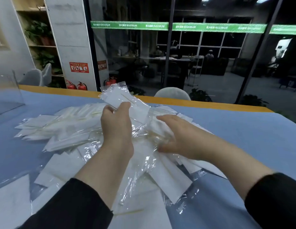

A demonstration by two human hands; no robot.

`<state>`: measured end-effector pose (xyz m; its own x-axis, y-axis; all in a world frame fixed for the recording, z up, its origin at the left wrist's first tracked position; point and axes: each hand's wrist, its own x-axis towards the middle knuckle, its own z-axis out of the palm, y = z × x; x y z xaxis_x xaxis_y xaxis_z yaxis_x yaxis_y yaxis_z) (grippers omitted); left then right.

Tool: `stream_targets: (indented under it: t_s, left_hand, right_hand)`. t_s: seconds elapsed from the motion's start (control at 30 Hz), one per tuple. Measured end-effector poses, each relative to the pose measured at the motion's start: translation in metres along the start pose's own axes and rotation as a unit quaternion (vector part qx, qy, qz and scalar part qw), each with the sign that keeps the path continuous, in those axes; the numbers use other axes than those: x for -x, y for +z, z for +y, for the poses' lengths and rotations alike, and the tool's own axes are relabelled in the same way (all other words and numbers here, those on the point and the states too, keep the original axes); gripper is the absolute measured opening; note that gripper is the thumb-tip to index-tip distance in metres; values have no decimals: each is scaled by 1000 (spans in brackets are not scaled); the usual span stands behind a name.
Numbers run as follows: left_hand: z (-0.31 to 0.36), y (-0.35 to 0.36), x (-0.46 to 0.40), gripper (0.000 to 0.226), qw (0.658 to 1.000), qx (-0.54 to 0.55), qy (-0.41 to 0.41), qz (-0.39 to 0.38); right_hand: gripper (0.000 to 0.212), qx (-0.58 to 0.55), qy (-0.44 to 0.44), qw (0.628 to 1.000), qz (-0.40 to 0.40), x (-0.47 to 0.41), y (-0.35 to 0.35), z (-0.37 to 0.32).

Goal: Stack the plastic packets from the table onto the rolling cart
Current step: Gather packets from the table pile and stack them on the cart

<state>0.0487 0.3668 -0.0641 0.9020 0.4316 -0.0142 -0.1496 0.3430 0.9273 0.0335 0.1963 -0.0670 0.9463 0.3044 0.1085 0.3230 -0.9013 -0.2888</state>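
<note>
Packets (74, 129) heaped mid-table (243, 129), spilling twd near edge; look light, floppy, slick film, likely to slide; left hand (116, 124) pinches one raised packet (124, 100) by its side; right hand (175, 134) fingers apart, flat on heap; cart not in view

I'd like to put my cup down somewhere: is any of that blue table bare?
Yes. The blue table is bare on the right, between the packet pile and the orange edge, and along the far left by the clear panel. The middle, around both hands, is crowded with packets.
</note>
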Motion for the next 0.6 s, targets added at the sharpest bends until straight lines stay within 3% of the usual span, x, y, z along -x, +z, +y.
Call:
stream_targets:
  t_s: [0.13,0.23,0.37,0.5,0.6]
  left_hand:
    - [2,-3,-4,35,1000,-16,-2,10]
    - [2,-2,-4,37,1000,-18,4,17]
    - [7,-3,-4,34,998,0,31,47]
    - [6,-3,-5,23,997,7,55,59]
    - [2,0,-2,13,997,-6,55,46]
  right_hand:
    - [92,26,49,998,-39,-22,2,-5]
    - [67,54,77,995,-23,-29,10,-6]
    - [11,46,91,991,86,-24,15,0]
    - [17,-94,138,960,224,-2,-2,10]
    - [12,-255,141,900,324,18,-14,9]
